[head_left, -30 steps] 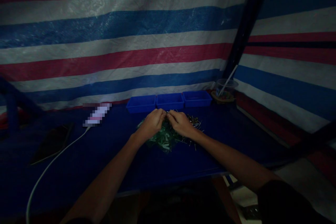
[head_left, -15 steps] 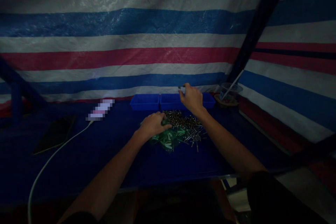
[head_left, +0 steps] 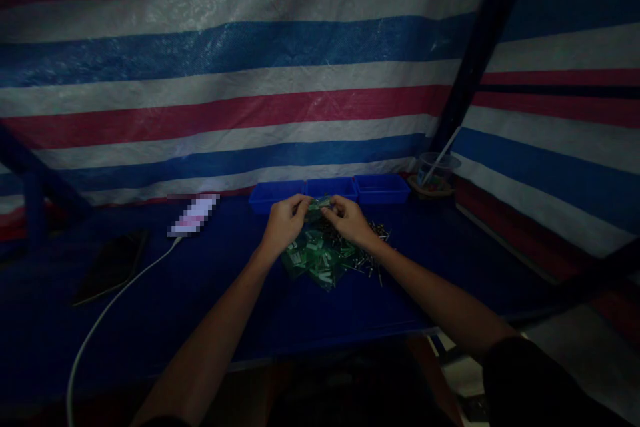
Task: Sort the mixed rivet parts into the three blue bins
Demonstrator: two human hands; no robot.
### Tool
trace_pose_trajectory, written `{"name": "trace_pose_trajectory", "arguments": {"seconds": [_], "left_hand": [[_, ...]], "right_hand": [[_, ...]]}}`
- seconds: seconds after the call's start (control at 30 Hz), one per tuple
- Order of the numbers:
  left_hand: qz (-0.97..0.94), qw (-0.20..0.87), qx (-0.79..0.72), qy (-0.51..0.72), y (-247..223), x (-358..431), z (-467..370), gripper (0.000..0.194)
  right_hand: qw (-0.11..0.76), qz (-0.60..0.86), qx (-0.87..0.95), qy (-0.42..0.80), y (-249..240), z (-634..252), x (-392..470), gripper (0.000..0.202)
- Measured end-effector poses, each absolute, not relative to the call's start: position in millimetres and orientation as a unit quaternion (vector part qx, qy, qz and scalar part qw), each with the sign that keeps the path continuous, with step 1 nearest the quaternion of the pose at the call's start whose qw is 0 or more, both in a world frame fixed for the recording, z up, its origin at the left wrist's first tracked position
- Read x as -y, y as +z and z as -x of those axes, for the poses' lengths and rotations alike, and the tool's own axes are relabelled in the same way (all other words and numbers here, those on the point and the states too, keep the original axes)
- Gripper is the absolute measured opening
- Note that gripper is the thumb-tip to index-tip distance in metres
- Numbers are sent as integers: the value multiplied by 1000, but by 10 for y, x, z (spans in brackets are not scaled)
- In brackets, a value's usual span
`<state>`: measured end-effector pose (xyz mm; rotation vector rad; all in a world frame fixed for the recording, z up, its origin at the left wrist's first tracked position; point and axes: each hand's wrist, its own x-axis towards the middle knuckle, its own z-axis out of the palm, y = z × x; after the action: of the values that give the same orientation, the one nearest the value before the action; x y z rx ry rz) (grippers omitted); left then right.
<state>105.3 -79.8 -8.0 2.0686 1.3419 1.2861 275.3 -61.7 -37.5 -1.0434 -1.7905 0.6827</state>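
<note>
Between them, my left hand (head_left: 287,217) and my right hand (head_left: 349,217) pinch a small green-tinted plastic bag (head_left: 320,202) by its two sides, raised over the table. Pale slim pieces seem to show inside it, though the dim light blurs them. Below my hands lies a heap of similar green bags (head_left: 320,260) with whitish pieces in them. A loose pile of metal rivet-like pins (head_left: 373,255) spreads to the right of these bags, partly covered by my right hand and forearm.
Three blue trays stand in a row behind my hands: a left tray (head_left: 277,192), a middle tray (head_left: 332,181) and a right tray (head_left: 383,190). A clear cup (head_left: 439,172) holds a straw at the right. Leftward lie a lit phone (head_left: 195,215) with a white cable (head_left: 120,275) and a dark tablet-like device (head_left: 113,267).
My left hand has lifted from the heap, a green bag now held up. My right hand has come down and left from above the trays to grip the bag's other side.
</note>
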Motion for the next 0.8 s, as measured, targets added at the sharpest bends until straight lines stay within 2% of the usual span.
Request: {"name": "trace_pose_trajectory", "arguments": {"seconds": [0.1, 0.23, 0.33, 0.43, 0.6, 0.67, 0.8], "left_hand": [[-731, 186, -451, 477, -19, 832, -1061, 32], [-719, 115, -476, 493, 71, 859, -1012, 32], [-751, 63, -537, 380, 50, 810, -853, 31], [-767, 67, -605, 204, -36, 727, -611, 29], [-744, 125, -650, 93, -168, 613, -282, 38], [-740, 149, -650, 90, -220, 574, -230, 35], [-716, 229, -639, 167, -313, 508, -249, 28]], "right_hand": [[532, 401, 726, 170, -258, -2765, 708, 11], [635, 346, 690, -20, 77, -2766, 727, 8], [670, 350, 649, -87, 387, -2640, 566, 10], [605, 395, 684, -104, 528, -2422, 344, 17], [324, 464, 821, -73, 210, -2235, 294, 32], [310, 467, 827, -49, 11, -2300, 405, 33], [373, 474, 798, -3, -249, -2526, 662, 29]]}}
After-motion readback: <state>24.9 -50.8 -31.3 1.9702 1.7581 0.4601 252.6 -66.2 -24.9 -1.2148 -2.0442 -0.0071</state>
